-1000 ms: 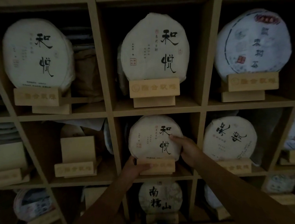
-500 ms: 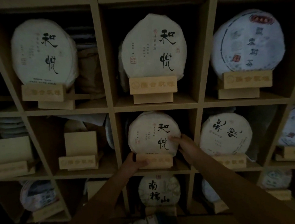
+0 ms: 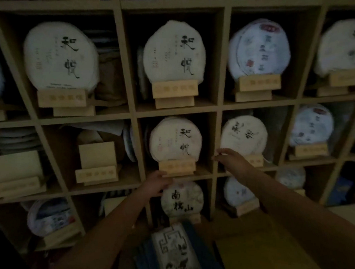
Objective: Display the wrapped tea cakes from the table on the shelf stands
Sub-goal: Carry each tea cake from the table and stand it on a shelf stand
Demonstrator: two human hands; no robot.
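Tea cake (image 3: 175, 140) upright on its wooden stand (image 3: 177, 167), centre cubby, middle row. Left hand (image 3: 155, 184) just below the stand's left corner, fingers loosely curled, holding nothing. Right hand (image 3: 231, 158) off to the cake's right, fingers relaxed, clear of it.

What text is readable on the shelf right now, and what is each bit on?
"和悦": top-left cake
"和悦": top-middle cake
"和悦": centre cake, on its stand
"南糯山": cake below it
Black brush characters on the cake right of centre: blurred, unreadable
Red seals and small print on the wrappers: too small
Stand plaques: characters too faint
Book at the bottom: pattern only, nothing legible
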